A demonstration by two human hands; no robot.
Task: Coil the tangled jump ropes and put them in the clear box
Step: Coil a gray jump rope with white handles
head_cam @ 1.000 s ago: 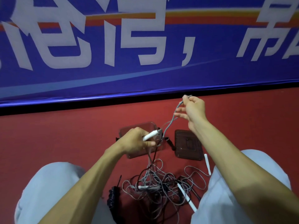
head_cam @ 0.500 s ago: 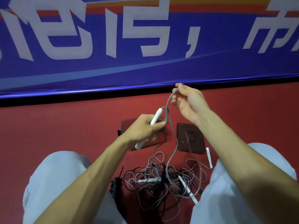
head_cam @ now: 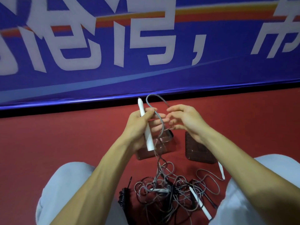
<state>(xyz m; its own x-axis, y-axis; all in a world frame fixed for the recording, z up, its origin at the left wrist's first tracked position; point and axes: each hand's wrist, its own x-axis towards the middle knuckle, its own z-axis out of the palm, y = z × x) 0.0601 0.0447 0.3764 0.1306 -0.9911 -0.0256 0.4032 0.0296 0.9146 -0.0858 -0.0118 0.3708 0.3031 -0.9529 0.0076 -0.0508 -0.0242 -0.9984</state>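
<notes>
Step in hand: the 1st loop of a coil is being formed.

- Left hand (head_cam: pixel 138 127): fingers and thumb are wrapped round a white handle (head_cam: pixel 149 138), which is held tilted, tip up.
- Grey cord (head_cam: pixel 155 97): it arches in 1 loop above and between the hands, then drops past the left fingers to the tangle (head_cam: pixel 170 194).
- Right hand (head_cam: pixel 186 122): fingers are loosely spread at the loop's far end. Whether the cord is pinched cannot be told.
- The tangle lies on the red floor (head_cam: pixel 48 143) between the knees, with at least 3 further white handles in or beside it.
- Clear box (head_cam: pixel 164 148): it stands on the floor just beyond the tangle, partly behind the left hand. Its lid (head_cam: pixel 199 151) lies beside it.

Judgement on method:

1. The handle should be kept fixed as the anchor.
2. Each new loop should be laid into the left palm at matching length.
3. The cord should be drawn up slowly through the right fingers, so that knots are felt before they tighten.
4. Where a crossing lifts other ropes, it should be shaken free rather than pulled.

Risk: the whole tangle may be dragged up by a hard pull.
</notes>
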